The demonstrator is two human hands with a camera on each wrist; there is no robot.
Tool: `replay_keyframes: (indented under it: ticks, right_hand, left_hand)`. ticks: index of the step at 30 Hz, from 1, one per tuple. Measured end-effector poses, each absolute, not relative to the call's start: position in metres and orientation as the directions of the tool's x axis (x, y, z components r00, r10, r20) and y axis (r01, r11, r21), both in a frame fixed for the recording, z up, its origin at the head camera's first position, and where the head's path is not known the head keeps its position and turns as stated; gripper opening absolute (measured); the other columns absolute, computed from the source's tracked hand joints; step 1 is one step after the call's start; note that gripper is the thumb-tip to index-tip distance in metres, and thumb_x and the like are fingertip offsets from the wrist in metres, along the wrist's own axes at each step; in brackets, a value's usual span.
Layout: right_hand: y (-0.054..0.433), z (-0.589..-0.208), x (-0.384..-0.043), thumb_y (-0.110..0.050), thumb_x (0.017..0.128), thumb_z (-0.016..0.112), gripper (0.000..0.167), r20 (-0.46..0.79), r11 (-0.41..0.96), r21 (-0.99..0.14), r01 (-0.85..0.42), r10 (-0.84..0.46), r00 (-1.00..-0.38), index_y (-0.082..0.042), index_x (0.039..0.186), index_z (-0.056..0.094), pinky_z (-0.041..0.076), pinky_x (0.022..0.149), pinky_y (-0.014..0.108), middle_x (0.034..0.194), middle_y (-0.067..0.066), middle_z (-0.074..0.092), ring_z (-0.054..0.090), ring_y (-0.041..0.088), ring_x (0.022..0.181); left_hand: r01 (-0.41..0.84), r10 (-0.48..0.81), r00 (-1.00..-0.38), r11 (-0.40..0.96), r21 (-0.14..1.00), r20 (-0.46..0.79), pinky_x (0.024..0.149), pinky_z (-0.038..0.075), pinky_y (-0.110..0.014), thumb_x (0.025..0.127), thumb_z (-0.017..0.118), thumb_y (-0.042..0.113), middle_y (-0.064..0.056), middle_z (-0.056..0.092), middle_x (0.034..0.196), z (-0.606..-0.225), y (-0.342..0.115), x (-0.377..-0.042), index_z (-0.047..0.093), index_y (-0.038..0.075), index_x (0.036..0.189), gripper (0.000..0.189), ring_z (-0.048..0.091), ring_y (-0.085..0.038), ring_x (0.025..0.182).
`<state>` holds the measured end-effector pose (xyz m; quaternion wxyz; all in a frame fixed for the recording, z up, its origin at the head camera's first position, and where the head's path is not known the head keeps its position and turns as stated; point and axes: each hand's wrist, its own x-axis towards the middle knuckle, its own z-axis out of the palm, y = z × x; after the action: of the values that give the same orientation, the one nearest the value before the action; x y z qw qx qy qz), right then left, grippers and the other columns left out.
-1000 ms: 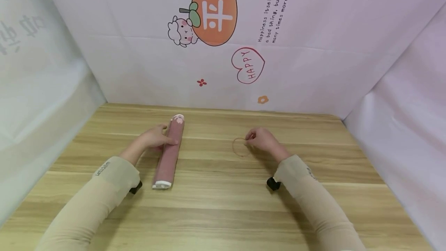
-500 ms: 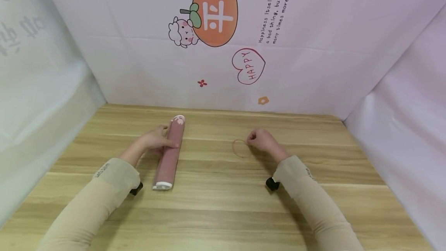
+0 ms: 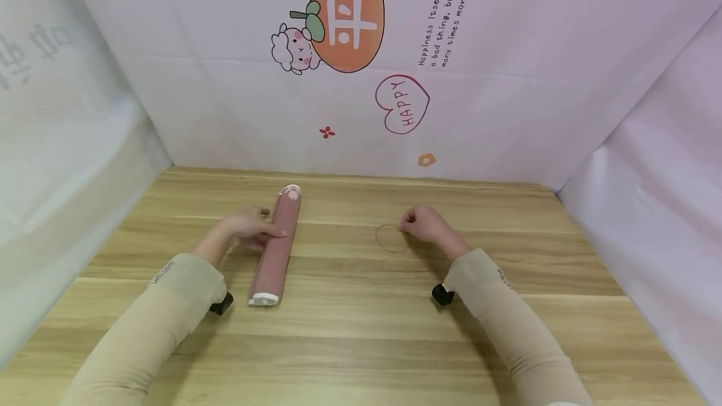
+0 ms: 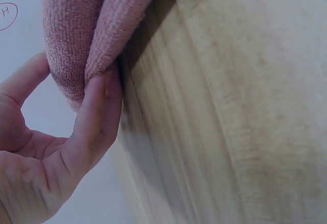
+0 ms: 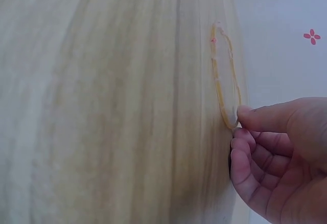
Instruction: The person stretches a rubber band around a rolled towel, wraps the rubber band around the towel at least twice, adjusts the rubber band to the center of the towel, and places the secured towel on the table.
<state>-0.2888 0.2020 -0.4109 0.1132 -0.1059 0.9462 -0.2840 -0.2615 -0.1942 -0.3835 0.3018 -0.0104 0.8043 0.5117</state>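
Note:
A rolled pink towel (image 3: 275, 255) with white ends lies lengthwise on the left half of the wooden table. My left hand (image 3: 248, 224) grips it from the left side, thumb over the top. In the left wrist view the thumb and fingers of that hand (image 4: 66, 142) press on both sides of the towel's terry folds (image 4: 76, 35). On the right, my right hand (image 3: 425, 225) pinches the near edge of a thin, yellowish rubber band (image 5: 217, 75) between thumb and forefinger. Its loop hangs open just over or on the table; the head view cannot tell which.
The wooden table (image 3: 350, 343) runs back to a white printed cloth wall (image 3: 242, 118). Further white cloth hangs at the left (image 3: 68, 143) and right (image 3: 648, 174) sides. Each wrist carries a small black camera, seen under the left cuff (image 3: 222, 303) and the right cuff (image 3: 442, 295).
Hardly anything differs. The right hand has shifted very slightly to the right with the rubber band; the left hand keeps its hold on the towel.

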Motion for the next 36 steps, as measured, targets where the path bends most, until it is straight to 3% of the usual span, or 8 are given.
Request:
replay_keyframes:
  ticks: [17, 24, 29, 36]
  right_hand:
    - [0.205, -0.405, -0.289, -0.011, 0.098, 0.069, 0.011, -0.107, 0.765, -0.628, -0.14, -0.264, -0.959, -0.002, 0.092, 0.068, 0.047, 0.062, 0.027, 0.083, 0.007, 0.066, 0.058, 0.016, 0.071]
    - [0.208, -0.407, -0.291, -0.005, 0.098, 0.067, 0.01, -0.108, 0.711, -0.689, -0.139, -0.29, -0.951, 0.004, 0.1, 0.068, 0.055, 0.065, 0.029, 0.085, 0.011, 0.068, 0.065, 0.019, 0.074]
    - [0.21, -0.409, -0.291, 0.0, 0.094, 0.068, 0.017, -0.126, 0.675, -0.728, -0.119, -0.303, -0.945, 0.01, 0.109, 0.07, 0.056, 0.066, 0.028, 0.086, 0.011, 0.07, 0.063, 0.016, 0.072]
    - [0.209, -0.405, -0.29, -0.003, 0.097, 0.069, 0.015, -0.161, 0.68, -0.729, -0.078, -0.281, -0.946, 0.008, 0.107, 0.074, 0.058, 0.069, 0.028, 0.095, 0.012, 0.074, 0.065, 0.014, 0.074]
  left_hand:
    - [-0.317, 0.3, -0.805, 0.513, 0.798, -0.512, 0.087, 0.059, -0.04, 0.099, 0.065, 0.013, -0.038, 0.046, 0.138, -0.381, -0.191, -0.265, 0.008, -0.019, 0.153, 0.085, 0.064, -0.035, 0.109]
    - [-0.292, 0.319, -0.805, 0.521, 0.802, -0.501, 0.088, 0.058, -0.04, 0.099, 0.063, 0.012, -0.037, 0.046, 0.14, -0.379, -0.19, -0.266, 0.011, -0.016, 0.154, 0.081, 0.062, -0.039, 0.115]
    - [-0.253, 0.33, -0.817, 0.532, 0.808, -0.473, 0.089, 0.057, -0.043, 0.099, 0.064, 0.012, -0.035, 0.047, 0.141, -0.376, -0.188, -0.268, 0.017, -0.011, 0.156, 0.078, 0.058, -0.041, 0.119]
    - [-0.238, 0.339, -0.81, 0.556, 0.797, -0.479, 0.095, 0.054, -0.048, 0.099, 0.062, 0.014, -0.034, 0.047, 0.141, -0.367, -0.185, -0.269, 0.017, -0.011, 0.157, 0.077, 0.054, -0.043, 0.125]
